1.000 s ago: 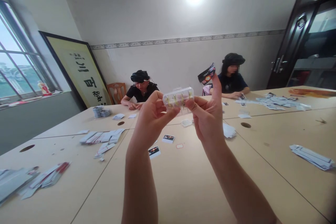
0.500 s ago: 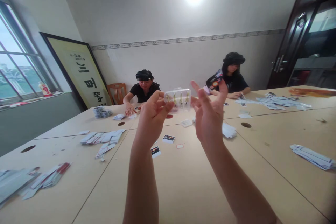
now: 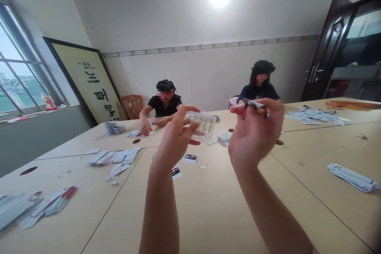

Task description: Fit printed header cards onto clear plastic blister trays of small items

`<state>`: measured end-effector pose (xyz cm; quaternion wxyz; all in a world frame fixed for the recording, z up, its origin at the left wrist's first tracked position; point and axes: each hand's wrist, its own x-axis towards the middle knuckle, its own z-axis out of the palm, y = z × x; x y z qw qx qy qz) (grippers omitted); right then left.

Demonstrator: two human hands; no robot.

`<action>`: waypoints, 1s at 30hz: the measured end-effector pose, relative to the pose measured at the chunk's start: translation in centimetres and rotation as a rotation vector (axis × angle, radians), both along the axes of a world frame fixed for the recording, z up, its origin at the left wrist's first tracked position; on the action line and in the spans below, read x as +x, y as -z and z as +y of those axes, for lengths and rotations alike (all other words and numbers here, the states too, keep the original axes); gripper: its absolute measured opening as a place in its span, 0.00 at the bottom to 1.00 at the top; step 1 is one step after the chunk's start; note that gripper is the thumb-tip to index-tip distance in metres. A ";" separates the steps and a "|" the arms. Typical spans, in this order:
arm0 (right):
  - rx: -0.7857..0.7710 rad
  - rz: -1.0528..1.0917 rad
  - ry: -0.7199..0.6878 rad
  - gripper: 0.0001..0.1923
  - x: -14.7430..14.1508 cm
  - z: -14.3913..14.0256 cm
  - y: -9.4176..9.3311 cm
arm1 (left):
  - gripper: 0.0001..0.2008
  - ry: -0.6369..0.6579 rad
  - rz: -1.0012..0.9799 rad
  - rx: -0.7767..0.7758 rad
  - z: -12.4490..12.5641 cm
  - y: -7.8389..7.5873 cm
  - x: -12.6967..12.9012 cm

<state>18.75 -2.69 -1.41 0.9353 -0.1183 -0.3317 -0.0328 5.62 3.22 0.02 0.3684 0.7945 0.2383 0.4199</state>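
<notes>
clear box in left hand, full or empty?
Not empty. The clear box in the left hand shows small yellow-green pieces inside through its walls; how full, cannot tell.

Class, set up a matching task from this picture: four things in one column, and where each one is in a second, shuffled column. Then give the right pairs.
Things
1. clear plastic box
2. dark printed card
3. framed calligraphy panel
4. stack of white cards

Places
A. leaning against the wall by the window
B. pinched in the left hand
C. lying on the table at the far right
D. held in the right hand's fingertips

Pairs: 1-B, 2-D, 3-A, 4-C
</notes>
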 end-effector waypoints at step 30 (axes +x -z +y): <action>-0.198 -0.224 -0.070 0.05 1.6 -1.6 -0.3 | 0.15 0.058 -0.087 -0.063 1.1 0.8 2.2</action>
